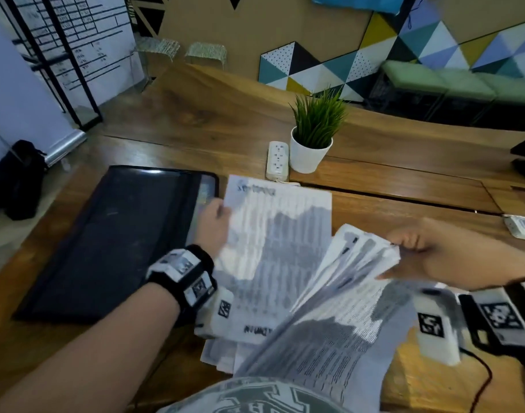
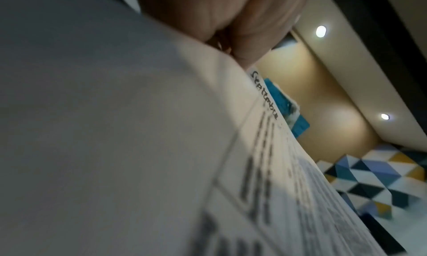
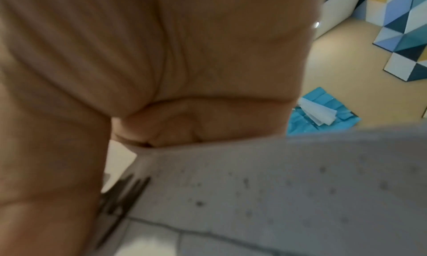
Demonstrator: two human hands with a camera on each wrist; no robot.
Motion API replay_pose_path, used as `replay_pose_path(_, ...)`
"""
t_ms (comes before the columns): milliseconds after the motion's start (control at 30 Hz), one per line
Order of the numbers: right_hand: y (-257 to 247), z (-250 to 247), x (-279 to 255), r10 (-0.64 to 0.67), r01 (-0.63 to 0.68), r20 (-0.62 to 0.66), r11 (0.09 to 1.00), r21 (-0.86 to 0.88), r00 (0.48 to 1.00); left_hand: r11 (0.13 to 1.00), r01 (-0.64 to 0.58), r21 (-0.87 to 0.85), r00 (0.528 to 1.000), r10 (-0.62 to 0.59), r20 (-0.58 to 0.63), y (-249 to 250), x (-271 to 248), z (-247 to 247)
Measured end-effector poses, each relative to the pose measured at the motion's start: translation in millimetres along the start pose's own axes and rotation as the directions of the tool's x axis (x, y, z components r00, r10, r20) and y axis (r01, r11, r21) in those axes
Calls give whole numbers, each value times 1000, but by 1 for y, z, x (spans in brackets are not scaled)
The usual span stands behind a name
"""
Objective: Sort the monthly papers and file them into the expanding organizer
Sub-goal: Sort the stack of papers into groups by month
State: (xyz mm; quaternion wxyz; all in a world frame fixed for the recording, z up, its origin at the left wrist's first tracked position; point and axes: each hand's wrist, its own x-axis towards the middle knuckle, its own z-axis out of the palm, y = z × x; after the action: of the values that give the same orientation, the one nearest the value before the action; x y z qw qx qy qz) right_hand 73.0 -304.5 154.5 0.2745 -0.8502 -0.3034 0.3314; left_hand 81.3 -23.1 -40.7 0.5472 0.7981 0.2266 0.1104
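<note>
Left hand (image 1: pixel 215 223) has its grip on a thin printed sheet (image 1: pixel 273 234) handwritten "September"; right hand (image 1: pixel 443 251) pinches a fanned paper stack (image 1: pixel 344 293). Dark mesh organizer (image 1: pixel 112 242) lies flat on the wooden worktop (image 1: pixel 225 120), left.

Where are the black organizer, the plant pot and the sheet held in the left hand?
black organizer (image 1: pixel 112 242), head view, middle of its dark cover.
plant pot (image 1: pixel 307 156), head view, white front wall.
sheet (image 1: pixel 273 234), head view, printed middle.
left hand (image 1: pixel 215 225), head view, back of hand.

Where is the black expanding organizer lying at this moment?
In the head view the black expanding organizer lies flat on the wooden table, left of the left hand and the printed sheet it holds.
</note>
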Motion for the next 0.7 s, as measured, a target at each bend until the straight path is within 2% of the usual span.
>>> replay_pose_path(100, 2, -1, 24, 56, -57, -13, 997, -57, 998, 1000, 11, 29, 985, -16, 173, -11, -22, 32)
replay_pose_path(167, 19, 9, 48, 111, -113, -23, 990, -85, 994, 997, 56, -55, 952, -37, 304, -16, -35, 41)
replay_pose_path(267, 51, 39, 88, 191, -198, -59, 968, -153, 980, 998, 39, -39, 900, -18, 435, -21, -44, 45)
replay_pose_path(333, 74, 61, 111, 169, -198, -136, 949, -247, 976, 997, 76, -25, 870, -54, 490, -20, -42, 42)
replay_pose_path(400, 89, 75, 124, 84, -145, -205, 941, -305, 975, 997, 80, 17, 825, -75, 560, -19, -40, 37)
replay_pose_path(467, 98, 82, 130, 45, -109, -209, 947, -303, 977, 996, 82, 38, 788, -88, 610, -19, -38, 32)
replay_pose_path(500, 100, 84, 130, 51, -110, -209, 954, -280, 977, 992, 126, 12, 781, -106, 615, -16, -38, 29)
replay_pose_path(533, 100, 86, 129, 51, -111, -222, 958, -266, 974, 987, 162, -10, 797, -125, 591, -13, -37, 26)
replay_pose_path(567, 100, 89, 127, 49, -117, -250, 957, -266, 967, 986, 167, -19, 834, -131, 536, -13, -33, 25)
replay_pose_path(633, 99, 93, 121, 36, -125, -320, 957, -263, 947, 994, 100, 46, 905, -110, 412, -15, -27, 23)
replay_pose_path(700, 99, 98, 115, 19, -95, -364, 977, -193, 931, 984, 73, 164, 931, -126, 342, -14, -24, 24)
